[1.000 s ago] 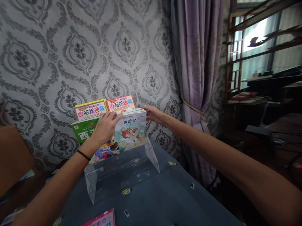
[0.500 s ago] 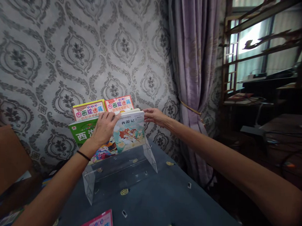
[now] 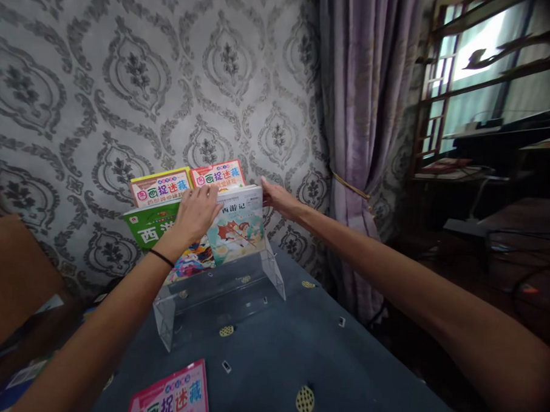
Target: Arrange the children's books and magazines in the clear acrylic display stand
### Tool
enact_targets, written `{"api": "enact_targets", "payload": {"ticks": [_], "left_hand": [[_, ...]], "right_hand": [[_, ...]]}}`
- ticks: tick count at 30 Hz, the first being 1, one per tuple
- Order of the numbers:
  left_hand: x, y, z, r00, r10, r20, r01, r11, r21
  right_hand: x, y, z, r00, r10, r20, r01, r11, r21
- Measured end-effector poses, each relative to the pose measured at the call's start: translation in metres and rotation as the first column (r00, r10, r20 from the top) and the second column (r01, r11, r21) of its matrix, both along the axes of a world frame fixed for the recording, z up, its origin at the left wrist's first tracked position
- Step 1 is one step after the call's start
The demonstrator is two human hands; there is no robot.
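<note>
A pale picture book (image 3: pixel 238 229) with a fox on its cover stands in the front row of a clear acrylic rack (image 3: pixel 274 270). My left hand (image 3: pixel 198 213) is closed over its upper left corner, thumb in front and fingers over the top. At the book's upper right edge, my right hand (image 3: pixel 279 199) grips with bent fingers, some of them hidden. A green book (image 3: pixel 149 225) leans beside it, partly covered by my left hand. In the row behind stand a yellow-edged book (image 3: pixel 160 186) and a red-edged book (image 3: pixel 218 174).
A pink book (image 3: pixel 170 399) lies near the front of the dark blue tablecloth (image 3: pixel 268 351). The patterned wall (image 3: pixel 171 74) rises behind the rack. A purple curtain (image 3: pixel 360 143) hangs at right, and a cardboard box (image 3: pixel 16 280) is at left.
The view has tilted down slightly, so more of the pink book shows. Both hands stay at the pale book; the right thumb now points up above its edge.
</note>
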State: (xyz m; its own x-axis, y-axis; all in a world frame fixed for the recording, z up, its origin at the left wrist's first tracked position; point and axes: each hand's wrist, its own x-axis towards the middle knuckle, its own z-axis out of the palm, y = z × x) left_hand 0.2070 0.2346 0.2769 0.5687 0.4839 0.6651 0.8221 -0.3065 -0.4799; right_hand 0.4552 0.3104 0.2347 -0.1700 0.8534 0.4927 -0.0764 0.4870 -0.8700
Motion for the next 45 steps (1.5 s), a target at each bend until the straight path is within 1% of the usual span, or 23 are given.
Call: {"api": "enact_targets", "payload": {"ticks": [3, 6, 9, 13, 15, 17, 19, 21, 24, 27, 30, 34, 37, 41, 45], "left_hand": [[0.004, 0.004, 0.002, 0.998, 0.044, 0.040, -0.042, 0.997, -0.060], [0.005, 0.006, 0.003, 0.997, 0.046, 0.054, -0.042, 0.996, -0.077], [0.003, 0.009, 0.003, 0.996, 0.044, 0.075, -0.037, 0.995, -0.096], [0.004, 0.016, 0.002, 0.995, 0.020, 0.093, -0.012, 0.996, -0.090], [0.005, 0.019, 0.003, 0.994, 0.017, 0.106, -0.007, 0.996, -0.089], [0.004, 0.021, 0.007, 0.993, 0.039, 0.113, -0.027, 0.994, -0.107], [0.000, 0.023, 0.015, 0.990, 0.046, 0.131, -0.027, 0.989, -0.143], [-0.010, 0.025, 0.026, 0.982, 0.007, 0.188, 0.026, 0.984, -0.175], [-0.031, 0.030, 0.042, 0.944, -0.087, 0.319, 0.149, 0.973, -0.176], [-0.049, 0.033, 0.050, 0.914, -0.126, 0.385, 0.205, 0.964, -0.170], [-0.055, 0.032, 0.047, 0.933, -0.102, 0.345, 0.175, 0.966, -0.188], [-0.051, 0.028, 0.037, 0.968, -0.069, 0.243, 0.122, 0.969, -0.213], [-0.048, 0.024, 0.033, 0.973, -0.075, 0.217, 0.125, 0.966, -0.226], [-0.051, 0.016, 0.034, 0.971, -0.096, 0.220, 0.144, 0.966, -0.214], [-0.069, 0.004, 0.042, 0.964, -0.077, 0.253, 0.123, 0.978, -0.168]], "right_hand": [[0.001, -0.003, -0.005, 0.998, -0.018, 0.052, 0.013, 0.996, 0.093], [0.002, -0.006, -0.010, 0.995, 0.022, 0.098, -0.037, 0.988, 0.152], [-0.003, -0.001, -0.014, 0.994, 0.058, 0.097, -0.070, 0.989, 0.130], [-0.011, 0.013, -0.018, 1.000, 0.017, 0.018, -0.018, 0.999, 0.052], [-0.013, 0.018, -0.019, 1.000, 0.007, 0.002, -0.007, 0.999, 0.032], [-0.014, 0.020, -0.018, 1.000, -0.001, 0.002, 0.000, 0.999, 0.035], [-0.013, 0.020, -0.017, 1.000, 0.005, 0.005, -0.005, 0.999, 0.046], [-0.013, 0.019, -0.017, 1.000, 0.020, 0.001, -0.020, 0.998, 0.055], [-0.012, 0.020, -0.017, 1.000, 0.023, -0.006, -0.022, 0.998, 0.054], [-0.012, 0.023, -0.017, 1.000, 0.012, -0.001, -0.012, 0.999, 0.052], [-0.012, 0.024, -0.017, 1.000, 0.020, 0.003, -0.020, 0.998, 0.055], [-0.012, 0.020, -0.018, 1.000, 0.000, -0.011, 0.001, 0.999, 0.034], [-0.011, 0.012, -0.019, 1.000, 0.005, -0.016, -0.004, 0.999, 0.032], [-0.010, 0.003, -0.021, 1.000, 0.004, -0.010, -0.004, 1.000, 0.031], [-0.009, -0.002, -0.022, 0.999, -0.031, 0.023, 0.031, 0.999, 0.025]]}}
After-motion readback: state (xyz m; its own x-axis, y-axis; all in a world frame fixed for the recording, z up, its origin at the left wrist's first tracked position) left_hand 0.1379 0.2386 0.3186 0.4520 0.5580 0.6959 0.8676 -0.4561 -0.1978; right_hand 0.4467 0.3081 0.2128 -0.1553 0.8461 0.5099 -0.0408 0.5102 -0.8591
